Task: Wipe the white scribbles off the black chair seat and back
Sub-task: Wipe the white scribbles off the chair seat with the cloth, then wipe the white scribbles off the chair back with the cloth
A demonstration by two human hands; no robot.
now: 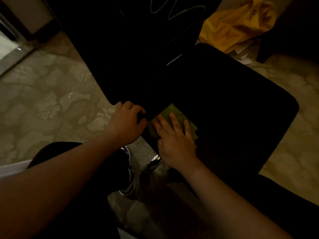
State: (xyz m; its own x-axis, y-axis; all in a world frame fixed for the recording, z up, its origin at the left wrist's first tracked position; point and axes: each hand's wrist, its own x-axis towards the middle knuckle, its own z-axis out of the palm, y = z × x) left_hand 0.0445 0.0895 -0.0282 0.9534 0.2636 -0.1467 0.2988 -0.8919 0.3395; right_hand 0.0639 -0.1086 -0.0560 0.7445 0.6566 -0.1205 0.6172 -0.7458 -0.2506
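The black chair fills the middle of the view, its seat (224, 107) toward the right and its back (131, 49) rising at the upper left. White scribbles (177, 9) loop across the top of the back. A green cloth (174, 112) lies on the seat's near left corner, where seat meets back. My right hand (174, 140) presses flat on the cloth with straight, spread fingers. My left hand (126, 121) grips the lower edge of the chair back, fingers curled round it.
A crumpled yellow bag (238, 26) lies on the floor beyond the chair at the upper right. Patterned carpet (51, 104) surrounds the chair. A black-and-white shoe (128, 176) and a chrome chair leg (153, 163) show below the seat.
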